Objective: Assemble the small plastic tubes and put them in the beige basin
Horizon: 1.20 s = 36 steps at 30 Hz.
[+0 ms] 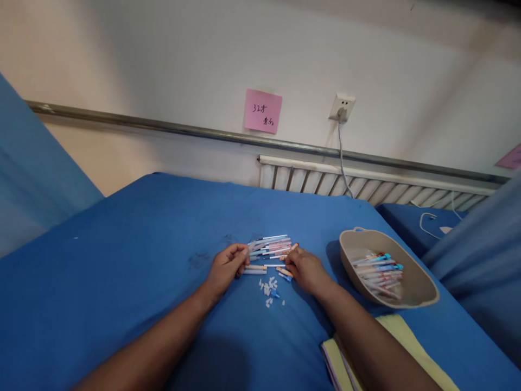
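A pile of slim pen parts (277, 247), white, pink and bluish, lies on the blue sheet between my hands. At its left end my left hand (228, 266) has thumb and forefinger pinched together on a pale pen part (251, 247). On the pile's right side the bent fingers of my right hand (307, 269) close over an orange pen piece (293, 248); their tips are partly hidden. Just below lie an orange-and-white pen part (255, 267) and blue pieces (285, 277). Several small white bits (267, 288) and a blue clip-like piece (274, 294) are scattered nearer to me.
A beige basin (427, 293) with several pens (380, 276) stands at the right. Yellow folded cloth or paper (394, 331) lies under my right forearm. Behind the blue-covered surface (122, 260) are a radiator (317, 176), a metal rail (183, 129) and a plugged-in cord (342, 155).
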Each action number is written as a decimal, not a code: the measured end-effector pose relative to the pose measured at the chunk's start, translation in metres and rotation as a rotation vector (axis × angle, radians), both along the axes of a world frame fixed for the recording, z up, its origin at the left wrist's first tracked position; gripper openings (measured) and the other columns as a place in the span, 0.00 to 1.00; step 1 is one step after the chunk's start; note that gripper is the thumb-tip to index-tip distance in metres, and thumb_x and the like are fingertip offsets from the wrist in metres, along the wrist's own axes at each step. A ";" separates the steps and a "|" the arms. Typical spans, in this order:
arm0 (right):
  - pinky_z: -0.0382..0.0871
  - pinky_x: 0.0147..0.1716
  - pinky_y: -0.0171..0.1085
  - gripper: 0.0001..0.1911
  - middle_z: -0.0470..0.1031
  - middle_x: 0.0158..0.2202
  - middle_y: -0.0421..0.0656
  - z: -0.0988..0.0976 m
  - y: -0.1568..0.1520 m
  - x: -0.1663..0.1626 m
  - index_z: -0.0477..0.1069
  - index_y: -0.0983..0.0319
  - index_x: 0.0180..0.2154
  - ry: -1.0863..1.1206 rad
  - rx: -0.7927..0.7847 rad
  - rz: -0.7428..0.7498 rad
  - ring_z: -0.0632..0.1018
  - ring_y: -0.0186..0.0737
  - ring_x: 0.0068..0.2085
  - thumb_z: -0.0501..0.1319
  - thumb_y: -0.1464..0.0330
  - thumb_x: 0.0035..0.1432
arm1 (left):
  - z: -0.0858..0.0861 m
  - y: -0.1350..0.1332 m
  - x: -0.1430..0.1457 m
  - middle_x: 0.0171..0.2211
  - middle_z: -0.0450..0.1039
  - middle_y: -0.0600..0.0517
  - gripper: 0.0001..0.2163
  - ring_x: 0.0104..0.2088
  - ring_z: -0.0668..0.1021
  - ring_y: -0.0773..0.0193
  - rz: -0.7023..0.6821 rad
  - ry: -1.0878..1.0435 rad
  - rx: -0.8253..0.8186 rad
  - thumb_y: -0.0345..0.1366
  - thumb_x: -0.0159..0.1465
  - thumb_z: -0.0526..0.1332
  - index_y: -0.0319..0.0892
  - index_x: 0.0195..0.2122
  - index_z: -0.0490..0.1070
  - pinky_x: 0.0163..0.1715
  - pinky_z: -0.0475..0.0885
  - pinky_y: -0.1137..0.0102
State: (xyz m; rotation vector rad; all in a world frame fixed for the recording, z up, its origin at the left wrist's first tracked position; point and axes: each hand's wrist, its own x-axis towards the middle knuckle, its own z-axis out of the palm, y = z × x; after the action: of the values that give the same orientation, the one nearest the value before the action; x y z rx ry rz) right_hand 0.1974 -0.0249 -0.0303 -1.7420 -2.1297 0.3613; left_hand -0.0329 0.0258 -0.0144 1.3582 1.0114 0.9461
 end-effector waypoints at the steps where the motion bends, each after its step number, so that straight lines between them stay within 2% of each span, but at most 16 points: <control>1: 0.62 0.42 0.35 0.04 0.72 0.39 0.45 0.001 0.000 -0.001 0.70 0.61 0.34 -0.019 0.004 0.003 0.72 0.40 0.42 0.56 0.72 0.59 | -0.001 0.000 0.000 0.21 0.67 0.58 0.15 0.17 0.65 0.73 0.003 -0.003 0.000 0.47 0.56 0.60 0.39 0.35 0.69 0.16 0.59 0.77; 7: 0.61 0.41 0.37 0.07 0.73 0.40 0.47 0.010 -0.002 -0.010 0.69 0.62 0.39 -0.171 -0.010 0.054 0.72 0.43 0.42 0.53 0.73 0.60 | -0.001 0.002 -0.002 0.23 0.71 0.54 0.16 0.18 0.68 0.72 -0.059 -0.090 -0.091 0.47 0.56 0.61 0.38 0.32 0.70 0.19 0.62 0.75; 13: 0.60 0.43 0.38 0.10 0.72 0.41 0.49 0.009 -0.006 -0.010 0.69 0.63 0.42 -0.190 0.032 0.149 0.71 0.44 0.44 0.51 0.73 0.62 | 0.003 0.001 -0.003 0.29 0.76 0.49 0.16 0.22 0.73 0.69 -0.113 -0.250 -0.232 0.45 0.56 0.63 0.36 0.39 0.71 0.21 0.64 0.75; 21: 0.63 0.41 0.36 0.08 0.71 0.37 0.45 -0.006 -0.006 -0.004 0.67 0.62 0.39 0.145 0.123 0.141 0.71 0.40 0.40 0.53 0.75 0.58 | 0.004 0.000 -0.005 0.31 0.77 0.48 0.15 0.24 0.74 0.69 -0.126 -0.280 -0.271 0.43 0.57 0.63 0.37 0.39 0.71 0.24 0.65 0.75; 25: 0.63 0.37 0.35 0.07 0.69 0.34 0.42 -0.004 -0.010 -0.005 0.67 0.61 0.38 0.377 0.154 0.111 0.70 0.38 0.35 0.53 0.73 0.59 | 0.004 0.000 -0.006 0.30 0.76 0.49 0.13 0.25 0.74 0.70 -0.135 -0.277 -0.272 0.42 0.58 0.63 0.37 0.37 0.71 0.25 0.65 0.75; 29: 0.63 0.34 0.34 0.07 0.68 0.32 0.41 -0.006 -0.010 -0.004 0.68 0.61 0.36 0.576 0.115 0.033 0.69 0.36 0.31 0.51 0.68 0.61 | 0.004 -0.001 -0.006 0.29 0.74 0.51 0.11 0.24 0.72 0.72 -0.140 -0.256 -0.262 0.41 0.59 0.62 0.38 0.35 0.70 0.25 0.64 0.76; 36: 0.63 0.31 0.33 0.08 0.68 0.30 0.40 -0.018 -0.006 -0.002 0.67 0.61 0.34 0.694 0.069 0.003 0.68 0.35 0.30 0.52 0.65 0.60 | 0.003 -0.001 -0.006 0.29 0.74 0.51 0.12 0.23 0.71 0.71 -0.143 -0.251 -0.256 0.42 0.57 0.63 0.38 0.35 0.70 0.24 0.64 0.75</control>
State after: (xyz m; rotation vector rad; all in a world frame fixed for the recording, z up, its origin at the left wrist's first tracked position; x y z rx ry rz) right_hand 0.1958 -0.0310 -0.0481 -1.3095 -1.6148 0.7542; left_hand -0.0386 0.0248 -0.0111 1.0548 0.8023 0.8249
